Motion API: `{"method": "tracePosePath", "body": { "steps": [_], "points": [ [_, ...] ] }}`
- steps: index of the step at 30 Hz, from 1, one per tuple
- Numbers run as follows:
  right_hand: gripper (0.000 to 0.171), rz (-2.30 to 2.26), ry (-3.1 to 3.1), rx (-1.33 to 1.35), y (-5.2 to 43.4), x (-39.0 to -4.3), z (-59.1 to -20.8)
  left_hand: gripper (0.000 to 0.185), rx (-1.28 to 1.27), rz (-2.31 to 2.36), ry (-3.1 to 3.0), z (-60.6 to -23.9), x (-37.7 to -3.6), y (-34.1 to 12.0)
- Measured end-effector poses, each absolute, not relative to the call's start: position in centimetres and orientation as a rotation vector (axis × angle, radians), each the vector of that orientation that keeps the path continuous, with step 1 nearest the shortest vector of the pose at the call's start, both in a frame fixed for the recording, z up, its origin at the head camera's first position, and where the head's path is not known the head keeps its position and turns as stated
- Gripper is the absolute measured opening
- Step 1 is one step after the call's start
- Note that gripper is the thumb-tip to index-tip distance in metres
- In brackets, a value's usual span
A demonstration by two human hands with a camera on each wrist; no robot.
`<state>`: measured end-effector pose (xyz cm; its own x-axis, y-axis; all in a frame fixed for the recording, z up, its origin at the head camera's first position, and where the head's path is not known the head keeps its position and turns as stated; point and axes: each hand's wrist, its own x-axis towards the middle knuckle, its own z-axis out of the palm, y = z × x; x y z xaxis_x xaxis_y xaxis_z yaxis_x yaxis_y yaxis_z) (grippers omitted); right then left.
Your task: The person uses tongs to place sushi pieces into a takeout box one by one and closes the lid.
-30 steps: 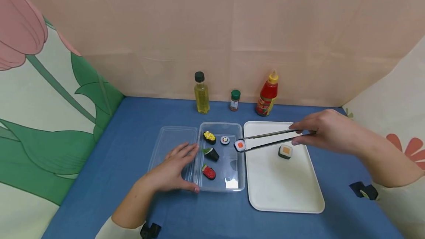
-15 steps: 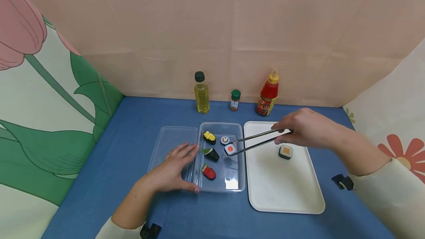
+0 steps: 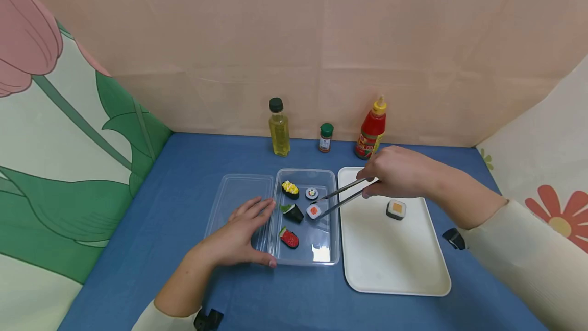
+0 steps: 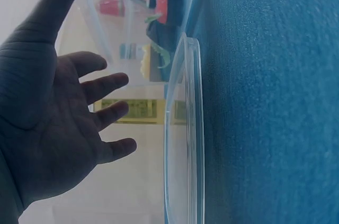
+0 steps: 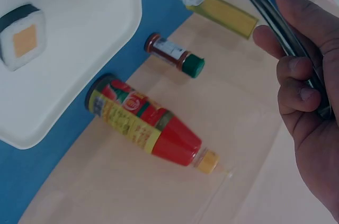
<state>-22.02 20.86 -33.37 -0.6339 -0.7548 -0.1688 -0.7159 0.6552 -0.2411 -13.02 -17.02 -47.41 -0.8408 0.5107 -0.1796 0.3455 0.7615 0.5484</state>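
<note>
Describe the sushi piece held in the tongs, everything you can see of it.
The salmon roll is a small round toy piece: white rice ring, dark seaweed rim, orange-red centre facing up. It sits pinched at the tips of metal tongs gripped by the right hand, inside the clear plastic container, beside the green-leafed dark piece. Whether it touches the floor is unclear.

Salmon sushi roll (image 3: 314, 211), white rice ringed in dark seaweed, pinched between metal tongs (image 3: 342, 197), low inside clear plastic container (image 3: 333, 239), beside seaweed-wrapped piece (image 3: 292, 213).
</note>
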Motion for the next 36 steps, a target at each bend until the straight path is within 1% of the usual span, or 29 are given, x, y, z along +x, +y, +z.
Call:
{"method": "tracePosePath", "body": {
  "steps": [8, 21, 29, 36],
  "points": [
    [0.043, -0.114, 2.606, -1.205, 18.8, -22.4, -33.3, 0.126, 0.658, 0.727, 2.644, -47.5, -13.0, -17.1],
    [0.042, -0.047, 2.605, -1.224, 17.9, -22.7, -33.2, 0.126, 0.644, 0.736, 2.633, -47.4, -13.0, -17.1],
    [0.044, -0.009, 2.62, -1.198, 18.1, -22.2, -32.7, 0.125, 0.65, 0.753, 2.619, -47.4, -13.0, -17.1],
    [0.041, -0.018, 2.652, -1.207, 19.2, -21.6, -32.2, 0.124, 0.638, 0.74, 2.614, -47.4, -13.1, -17.0]
  ]
}}
